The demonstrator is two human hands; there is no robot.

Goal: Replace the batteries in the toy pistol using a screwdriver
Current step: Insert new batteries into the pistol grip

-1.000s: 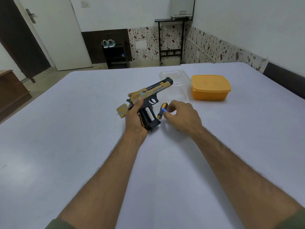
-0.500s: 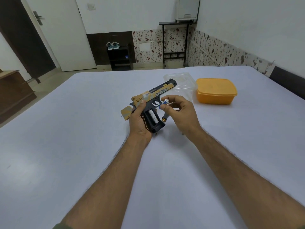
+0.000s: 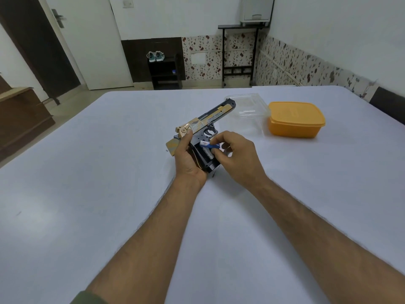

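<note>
The gold and black toy pistol (image 3: 210, 118) is held just above the white table, muzzle pointing away to the right. My left hand (image 3: 189, 157) grips its handle from the left. The battery compartment in the grip is uncovered, and one battery lies inside it. My right hand (image 3: 235, 156) pinches a white and blue battery (image 3: 208, 144) at the top of that compartment. A gold cover piece (image 3: 171, 147) lies on the table behind my left hand. The screwdriver is hidden, probably under my right hand.
An orange lidded box (image 3: 295, 119) stands on the table (image 3: 87, 172) to the right. A clear plastic container (image 3: 247, 108) sits between it and the pistol's muzzle. Beyond the table are a shoe rack, a black stand and a door.
My right hand left the screwdriver on the table, came up with a battery and brought it down to the pistol's compartment. My left hand kept hold of the pistol.
</note>
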